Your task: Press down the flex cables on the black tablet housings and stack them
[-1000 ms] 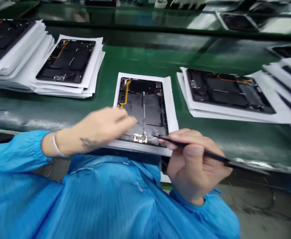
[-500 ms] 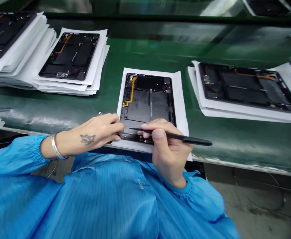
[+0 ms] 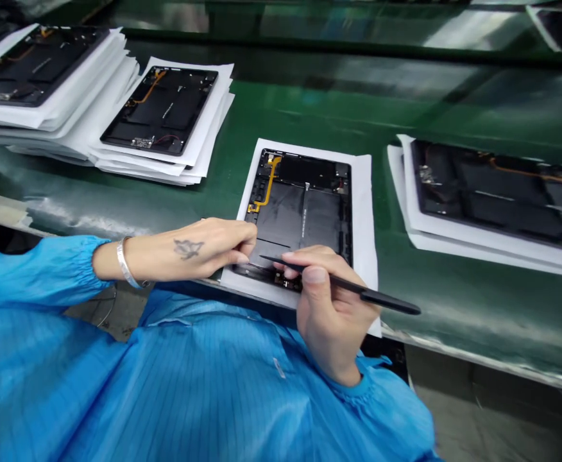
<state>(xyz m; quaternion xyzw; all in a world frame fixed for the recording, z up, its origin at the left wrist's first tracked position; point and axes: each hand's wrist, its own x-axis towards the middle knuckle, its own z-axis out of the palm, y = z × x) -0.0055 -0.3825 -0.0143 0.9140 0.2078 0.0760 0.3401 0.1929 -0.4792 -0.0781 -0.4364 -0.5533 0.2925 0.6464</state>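
Note:
An opened black tablet housing [image 3: 285,215] lies on white paper [image 3: 365,218], its inside facing up. A yellow-orange flex cable [image 3: 272,186] runs along its upper left side. My right hand [image 3: 333,308] grips black tweezers [image 3: 348,285] like a pen, the tip pointing left over the housing's lower part. Whether the tip touches the surface I cannot tell. At the housing's lower left edge is my left hand [image 3: 213,249], fingers curled and thumb close to the index finger. Anything between those fingertips is hidden.
Two similar tablet housings lie on paper stacks at the left, one nearer [image 3: 165,112] and one farther [image 3: 40,64]. Another housing [image 3: 502,192] rests on paper at the right. The green bench [image 3: 281,109] ends at a front edge close to my body.
The camera view has shifted, so the bench items sit farther right and mostly lower. My left hand is slightly higher along the housing's edge. The tweezers stay over nearly the same spot.

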